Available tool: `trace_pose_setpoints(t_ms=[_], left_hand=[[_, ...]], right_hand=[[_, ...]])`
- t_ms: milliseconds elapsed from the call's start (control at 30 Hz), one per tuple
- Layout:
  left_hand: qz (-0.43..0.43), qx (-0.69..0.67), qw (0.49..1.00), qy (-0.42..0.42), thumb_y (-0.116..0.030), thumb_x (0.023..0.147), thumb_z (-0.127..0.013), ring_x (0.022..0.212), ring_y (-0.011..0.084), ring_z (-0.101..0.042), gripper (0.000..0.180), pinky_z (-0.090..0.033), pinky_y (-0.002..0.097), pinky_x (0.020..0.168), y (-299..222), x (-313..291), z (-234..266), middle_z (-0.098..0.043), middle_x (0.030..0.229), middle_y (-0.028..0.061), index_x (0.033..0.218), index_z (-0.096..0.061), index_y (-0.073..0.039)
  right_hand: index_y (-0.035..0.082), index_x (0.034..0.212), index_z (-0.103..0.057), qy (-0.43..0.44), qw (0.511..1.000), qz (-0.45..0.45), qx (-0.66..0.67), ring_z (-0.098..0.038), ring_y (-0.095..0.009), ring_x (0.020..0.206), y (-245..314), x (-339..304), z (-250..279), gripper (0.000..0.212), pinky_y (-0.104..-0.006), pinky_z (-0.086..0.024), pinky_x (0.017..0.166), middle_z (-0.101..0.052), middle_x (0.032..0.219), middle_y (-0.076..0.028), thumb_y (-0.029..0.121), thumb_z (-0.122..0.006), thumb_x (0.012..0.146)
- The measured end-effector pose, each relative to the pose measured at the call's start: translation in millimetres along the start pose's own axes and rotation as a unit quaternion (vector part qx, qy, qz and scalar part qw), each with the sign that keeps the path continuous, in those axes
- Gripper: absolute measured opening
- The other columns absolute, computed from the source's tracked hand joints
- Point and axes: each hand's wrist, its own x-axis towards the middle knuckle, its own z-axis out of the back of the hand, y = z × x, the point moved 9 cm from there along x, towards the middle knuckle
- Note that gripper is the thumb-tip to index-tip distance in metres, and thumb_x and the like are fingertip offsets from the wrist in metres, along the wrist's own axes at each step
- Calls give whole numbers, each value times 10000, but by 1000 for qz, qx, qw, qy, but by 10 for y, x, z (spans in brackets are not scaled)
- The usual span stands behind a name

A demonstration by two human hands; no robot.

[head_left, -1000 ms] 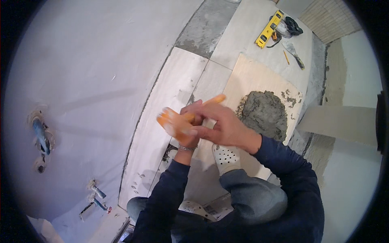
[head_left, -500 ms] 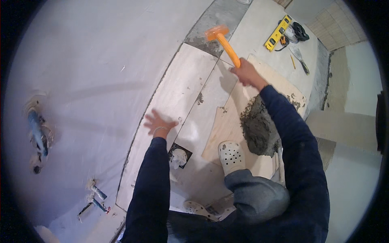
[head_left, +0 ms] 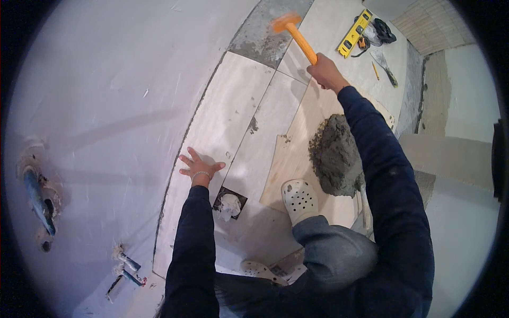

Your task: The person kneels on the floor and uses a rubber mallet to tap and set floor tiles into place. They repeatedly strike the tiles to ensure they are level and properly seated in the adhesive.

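Observation:
My right hand (head_left: 327,72) is closed round the handle of an orange mallet (head_left: 303,43). The mallet's head is raised near the bare grey floor strip (head_left: 262,40), at the far end of a long pale tile (head_left: 233,100), and looks slightly blurred. My left hand (head_left: 200,168) lies spread on that tile, fingers apart and holding nothing. Beside it runs a second pale tile (head_left: 275,108), with a smear of mortar at the joint. Just nearer me than the left hand, a square drain opening (head_left: 241,197) is stuffed with a crumpled white bag (head_left: 229,205).
A heap of grey mortar (head_left: 335,159) lies on a wooden board (head_left: 291,164) by my shoe (head_left: 300,199). At the far right are a yellow spirit level (head_left: 354,34), a tape measure (head_left: 363,43), a pencil (head_left: 375,71) and a putty knife (head_left: 386,68). Pipes (head_left: 38,199) stick out of the left wall.
The mallet has risen slightly and shifted away from me in my right hand. My left hand stays spread on the long tile. The whole view has shifted slightly.

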Motion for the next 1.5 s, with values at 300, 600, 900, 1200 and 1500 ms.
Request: trace_pose_setpoints(t_ms=[300, 600, 900, 1200, 1500], left_hand=[[22, -40, 999, 12, -632, 586, -898, 1543, 460, 16, 1524, -49, 555, 1241, 22, -67, 55, 81, 1663, 275, 1616, 111, -140], [24, -23, 999, 10, -628, 583, -901, 1538, 473, 4, 1520, -56, 557, 1243, 64, -27, 44, 75, 1666, 268, 1617, 100, -139], [21, -21, 999, 12, -659, 566, -894, 1547, 445, -24, 1542, -55, 565, 1240, 81, -12, 27, 62, 1661, 282, 1614, 95, -107], [3, -45, 999, 1, -663, 580, -883, 1530, 495, 6, 1486, -208, 622, 1186, -381, 135, 308, 20, 1649, 309, 1616, 5, -74], [-102, 42, 994, -27, -683, 579, -879, 1526, 509, 15, 1523, -57, 608, 1215, -1154, 88, 412, 37, 1637, 345, 1610, 46, -51]], right_hand=[[-42, 1006, -596, -42, 996, -46, 65, -593, -241, 468, -142, -84, -89, 259, -385, -467, 389, -615, 694, -132, 125, -589, 808], [-49, 1009, -584, 68, 996, -14, -53, -614, -247, 492, -153, -107, -257, 276, -398, -490, 408, -616, 674, -133, 167, -607, 838], [-25, 1025, -604, 121, 992, -4, -28, -591, -233, 465, -168, -149, -420, 276, -378, -481, 405, -608, 652, -125, 176, -622, 836], [65, 1284, -526, 5, 964, 117, 240, -694, -386, 795, 169, -993, -874, 470, -462, -541, 753, -686, 946, -259, 389, -622, 958], [62, 1388, -452, 29, 982, 131, 136, -673, -461, 921, 505, -954, -1440, 494, -516, -528, 802, -690, 992, -286, 371, -533, 1012]])
